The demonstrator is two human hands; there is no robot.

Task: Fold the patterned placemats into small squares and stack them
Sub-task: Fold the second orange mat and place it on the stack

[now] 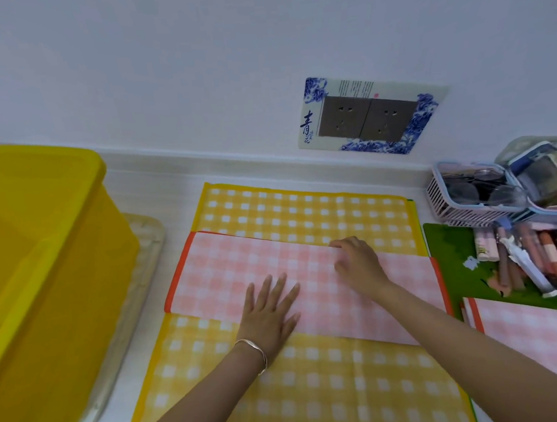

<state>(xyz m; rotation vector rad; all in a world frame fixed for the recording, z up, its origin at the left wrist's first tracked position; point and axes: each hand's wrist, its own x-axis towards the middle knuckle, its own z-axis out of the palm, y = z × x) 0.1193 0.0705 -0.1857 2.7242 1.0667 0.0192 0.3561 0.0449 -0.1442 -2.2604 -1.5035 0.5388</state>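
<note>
White wall [194, 68] behind, white counter [157, 193] under everything. Yellow bin [43, 260] well left of both grips. Yellow placemat [316, 389] lies flat beneath them, with the pink placemat [235, 273] on top, folded to a long strip. Left grip [271, 310] released, palm flat on the strip. Right grip [360, 264] has fingers bent at the far edge; pinching or pressing, can't tell. Step looks like creasing the lengthwise fold. Next, probably: fold end to end, edges aligned.

Both bare forearms reach forward. The left hand [271, 312] lies flat, palm down, fingers straight and slightly spread. The right hand [358, 264], just beyond it, is arched, its fingers bent, fingertips down.
</note>
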